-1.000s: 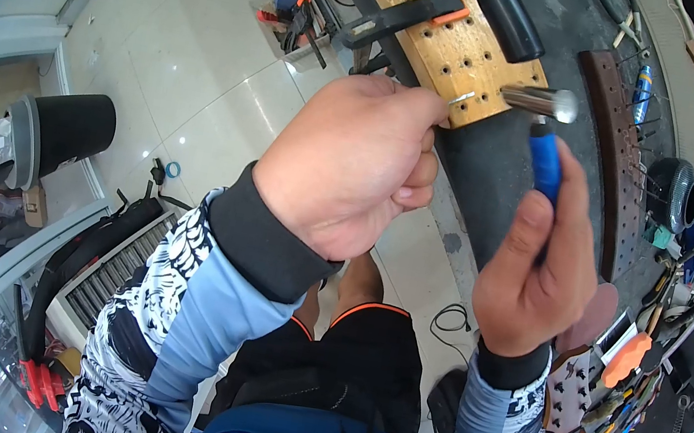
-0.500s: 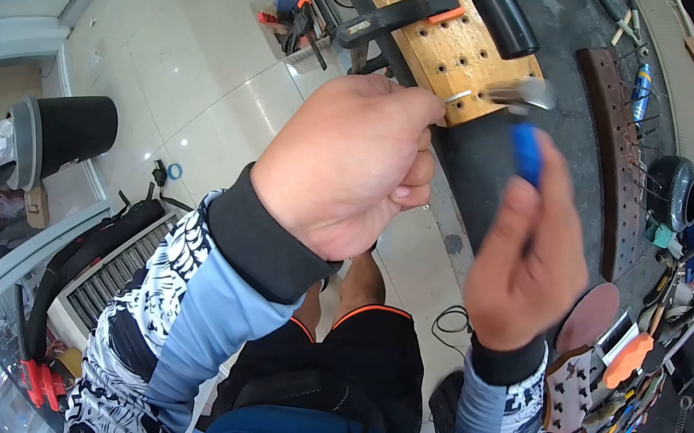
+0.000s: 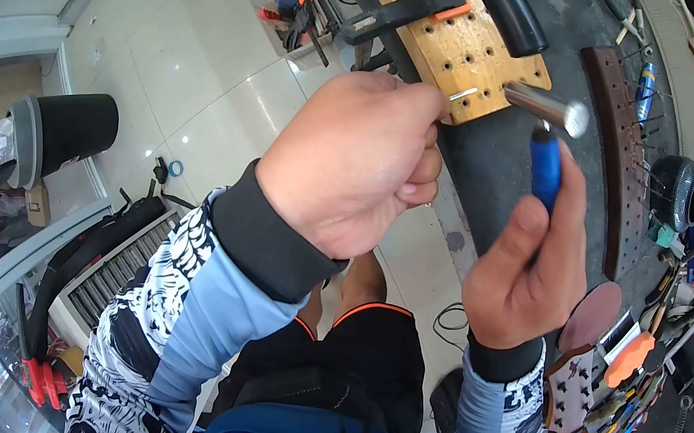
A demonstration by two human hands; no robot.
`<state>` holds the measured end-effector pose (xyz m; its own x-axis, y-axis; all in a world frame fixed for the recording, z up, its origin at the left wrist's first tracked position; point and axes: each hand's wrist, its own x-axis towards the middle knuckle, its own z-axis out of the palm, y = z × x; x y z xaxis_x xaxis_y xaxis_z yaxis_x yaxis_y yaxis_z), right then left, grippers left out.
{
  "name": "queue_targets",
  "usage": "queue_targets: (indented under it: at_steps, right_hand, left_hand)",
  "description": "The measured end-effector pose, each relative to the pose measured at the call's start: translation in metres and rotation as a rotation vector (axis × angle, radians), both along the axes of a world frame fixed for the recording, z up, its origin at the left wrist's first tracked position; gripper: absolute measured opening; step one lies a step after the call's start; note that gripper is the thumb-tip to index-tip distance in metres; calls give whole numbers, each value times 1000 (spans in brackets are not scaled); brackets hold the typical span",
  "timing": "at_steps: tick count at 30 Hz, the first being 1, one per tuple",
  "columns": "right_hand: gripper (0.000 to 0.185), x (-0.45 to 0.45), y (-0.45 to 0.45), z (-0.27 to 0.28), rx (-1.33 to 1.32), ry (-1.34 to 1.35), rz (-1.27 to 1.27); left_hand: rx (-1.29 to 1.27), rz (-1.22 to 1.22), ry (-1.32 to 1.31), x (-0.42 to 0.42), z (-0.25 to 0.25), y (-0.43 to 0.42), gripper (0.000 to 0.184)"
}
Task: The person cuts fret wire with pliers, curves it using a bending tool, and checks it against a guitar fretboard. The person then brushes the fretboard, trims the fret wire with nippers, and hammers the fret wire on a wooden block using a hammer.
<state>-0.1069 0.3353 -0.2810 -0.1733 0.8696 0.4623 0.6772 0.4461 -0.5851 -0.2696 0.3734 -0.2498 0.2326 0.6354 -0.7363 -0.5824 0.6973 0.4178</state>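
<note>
My left hand [image 3: 367, 151] is closed in a pinch at the near corner of a wooden block [image 3: 419, 31] drilled with rows of holes. A thin silvery metal strip [image 3: 463, 94] sticks out from its fingertips and lies over the block's face. The rest of the strip is hidden by the hand. My right hand [image 3: 531, 266] is wrapped round the blue handle of a hammer [image 3: 545, 165]. The shiny hammer head is just right of the block's near corner, apart from the strip.
A black clamp [image 3: 404, 15] with an orange pad presses on the block at the dark bench [image 3: 567, 52]. A black cylinder [image 3: 506, 9] lies across its far side. Rightward are a brown drilled bar [image 3: 609, 159] and many tools. A plastic bin [image 3: 307, 45] stands on the tiled floor.
The hammer head has moved right, away from the block's corner, and its blur has cleared. My left hand keeps its pinch on the strip, almost unmoved.
</note>
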Motion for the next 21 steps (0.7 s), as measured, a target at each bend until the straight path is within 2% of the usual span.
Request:
queue_targets:
  at_steps: [1, 2, 4, 7, 12, 14, 15, 18, 20, 21]
  right_hand:
    - [33, 0, 1, -1, 49, -14, -4]
    - [33, -2, -1, 10, -309, -62, -20]
    - [33, -1, 0, -1, 21, 4, -35]
    - [32, -1, 0, 3, -33, -72, 16]
    - [34, -2, -6, 9, -1, -24, -45]
    - [36, -3, -3, 6, -208, -94, -38]
    - [37, -1, -2, 2, -76, -67, -27]
    - [39, 1, -2, 0, 100, -20, -64]
    - [40, -1, -4, -3, -147, -49, -5]
    - [40, 0, -4, -3, -30, -38, -30]
  left_hand:
    - [15, -4, -2, 0, 0, 1, 17]
    - [18, -5, -3, 0, 0, 0, 17]
    - [0, 9, -15, 1, 1, 0, 17]
    - [17, -1, 3, 1, 1, 0, 16]
    - [-16, 13, 3, 2, 2, -1, 15]
    - [16, 7, 3, 2, 3, 0, 15]
    - [-1, 6, -5, 3, 4, -1, 16]
    - [-14, 19, 8, 3, 4, -1, 16]
    - [-2, 21, 18, 5, 4, 0, 17]
    - [-17, 16, 11, 5, 4, -1, 16]
